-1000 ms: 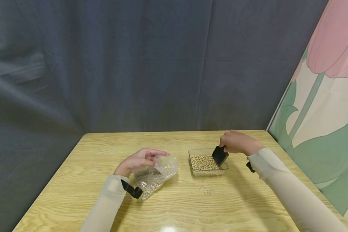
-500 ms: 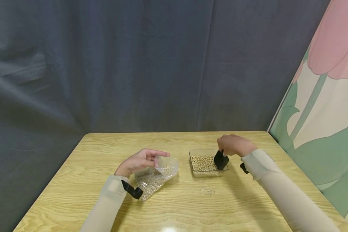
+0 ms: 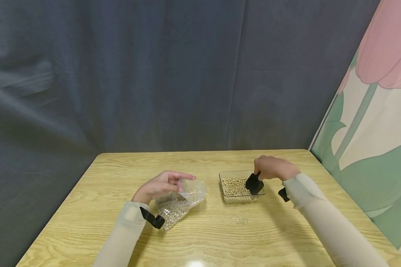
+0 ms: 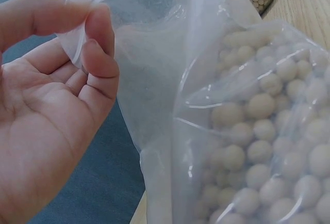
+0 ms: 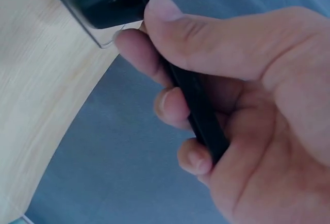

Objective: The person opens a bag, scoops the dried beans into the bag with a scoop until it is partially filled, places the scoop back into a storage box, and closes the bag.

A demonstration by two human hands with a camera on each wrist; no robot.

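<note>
A clear plastic bag (image 3: 175,213) of pale round beans leans on the table at centre left, its mouth facing right. My left hand (image 3: 160,185) pinches the bag's rim between thumb and fingers; the left wrist view shows the beans (image 4: 263,146) through the plastic. To the right stands a clear rectangular container (image 3: 242,199) holding the same kind of beans (image 3: 233,186). My right hand (image 3: 274,167) grips a black scoop (image 3: 254,184), whose blade is down in the container's right side. Fingers wrap the scoop's handle (image 5: 198,110) in the right wrist view. What the blade carries is hidden.
The wooden table (image 3: 194,244) has faint marks in front of the container. A dark curtain (image 3: 167,74) hangs behind it, and a panel with a tulip picture (image 3: 371,148) stands along the right.
My right hand has moved down and the scoop has gone lower into the beans at the container's right side. My left hand and the bag have stayed in place.
</note>
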